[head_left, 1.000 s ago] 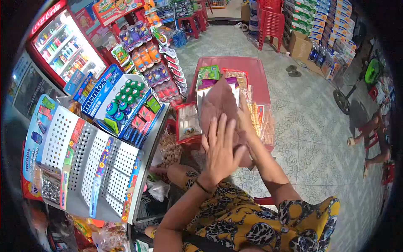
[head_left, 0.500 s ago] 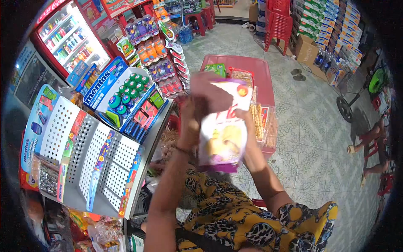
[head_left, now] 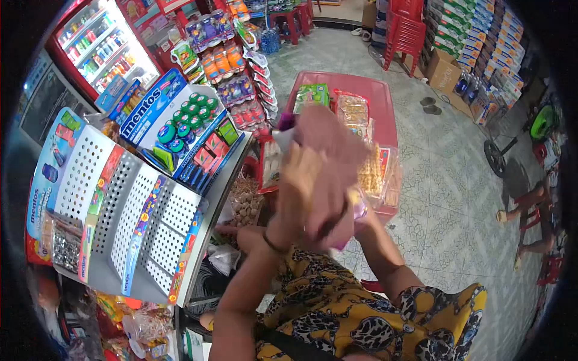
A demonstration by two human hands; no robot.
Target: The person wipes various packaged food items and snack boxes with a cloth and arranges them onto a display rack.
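Note:
A brownish-pink cloth [head_left: 331,162] lies over a purple and white snack bag [head_left: 360,207], which shows only at its edges. On top of the cloth is my left hand [head_left: 301,174], blurred, its fingers smeared by motion. My right hand [head_left: 368,221] is at the bag's lower right side, gripping it, with the fingers partly hidden. Behind them on the red table [head_left: 376,99] lie a green packet [head_left: 312,93], a red-edged packet [head_left: 352,111] and clear packs of snacks [head_left: 374,174]. Another red-edged pack [head_left: 270,165] is left of the cloth.
A Mentos display [head_left: 180,132] and a perforated rack [head_left: 114,204] stand on the left counter, with a drinks fridge [head_left: 96,45] behind. Red chairs [head_left: 405,36], a carton [head_left: 444,72] and a fan [head_left: 543,123] stand farther off. Another person's legs [head_left: 533,210] show at right.
The bag's printed front, exposed half a second ago, is now mostly covered by the cloth. My left hand has moved right with the cloth, over the bag. The view has shifted slightly.

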